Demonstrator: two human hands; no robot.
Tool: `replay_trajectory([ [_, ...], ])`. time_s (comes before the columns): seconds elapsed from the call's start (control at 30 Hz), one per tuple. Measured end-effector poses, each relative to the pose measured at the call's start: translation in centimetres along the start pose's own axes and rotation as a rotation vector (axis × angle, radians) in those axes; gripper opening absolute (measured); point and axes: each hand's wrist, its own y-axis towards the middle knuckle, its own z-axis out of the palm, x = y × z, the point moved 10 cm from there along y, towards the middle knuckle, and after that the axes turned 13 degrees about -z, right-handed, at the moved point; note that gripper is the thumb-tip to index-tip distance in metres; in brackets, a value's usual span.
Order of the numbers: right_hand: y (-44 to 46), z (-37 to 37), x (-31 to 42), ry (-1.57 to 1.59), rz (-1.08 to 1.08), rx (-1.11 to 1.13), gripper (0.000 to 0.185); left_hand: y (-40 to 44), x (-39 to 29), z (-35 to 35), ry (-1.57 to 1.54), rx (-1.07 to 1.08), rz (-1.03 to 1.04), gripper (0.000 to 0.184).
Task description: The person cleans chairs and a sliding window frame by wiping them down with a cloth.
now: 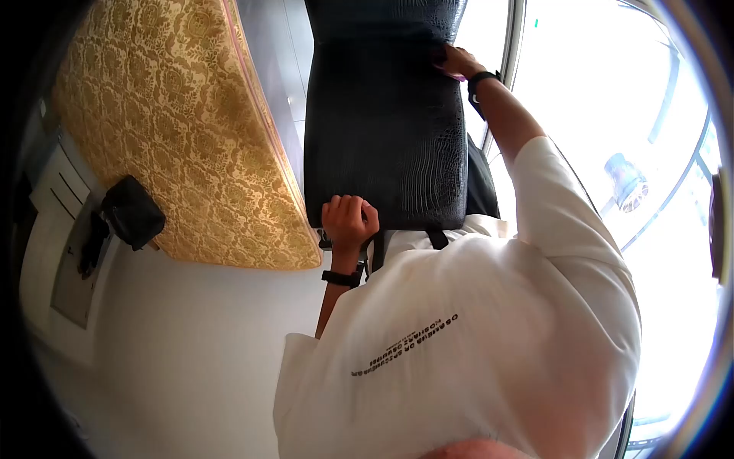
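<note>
A long black padded seat [382, 130], covered in glossy crocodile-patterned leather, stretches away in front of my body. My left hand [349, 221] is closed in a fist and rests on its near left corner; nothing shows inside the fingers. At the far right edge of the seat, my right hand [461, 63] presses a small purple cloth [457, 77] against the leather. Most of that cloth is hidden under the fingers and in shadow. Both wrists wear black bands.
To the left stands a large mattress [191, 138] with a gold floral cover. A black bag [133, 213] is beside it. Bright glass with a metal frame [514, 46] runs along the right. Pale tiled floor [289, 46] shows between mattress and seat.
</note>
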Motion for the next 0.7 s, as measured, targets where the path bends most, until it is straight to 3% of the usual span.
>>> replay_trajectory([
  [0.07, -1.7, -1.1, 2.2, -0.09, -0.269, -0.009, 0.064, 0.0, -1.0, 0.0, -0.014, 0.0, -0.001, 0.019],
  [0.13, -0.1, -0.6, 3.4, -0.133, -0.305, -0.064, 0.067, 1.9, 0.5, 1.0, -0.037, -0.062, 0.023, 0.019],
  [0.2, -6.4, 1.5, 7.3, -0.201, -0.381, 0.016, 0.064, 0.4, 0.1, -0.7, -0.043, -0.017, 0.003, 0.02],
  [0.23, -10.2, -1.6, 10.4, -0.227, -0.346, 0.06, 0.063, 1.0, -0.1, 0.0, -0.056, -0.025, 0.018, 0.019],
  [0.3, -14.1, -0.1, 14.3, -0.165, -0.626, 0.05, 0.058, 1.5, -0.3, -0.1, -0.047, -0.034, 0.033, 0.019],
  [0.37, -21.8, -1.7, 20.2, -0.092, -0.714, 0.179, 0.055, 1.8, -0.2, -0.7, -0.053, -0.03, 0.018, 0.019],
  [0.43, -26.9, -1.5, 24.2, -0.002, -0.995, 0.143, 0.051, 1.7, 0.0, -0.9, -0.046, -0.028, 0.03, 0.019],
  [0.57, -26.3, -0.6, 23.3, 0.178, -1.054, 0.039, 0.048, 1.3, 0.1, -0.6, -0.076, -0.029, 0.026, 0.018],
  [0.7, -18.4, -0.8, 17.8, 0.023, -1.009, -0.096, 0.048, 1.3, 0.4, -0.4, -0.062, -0.014, 0.017, 0.018],
])
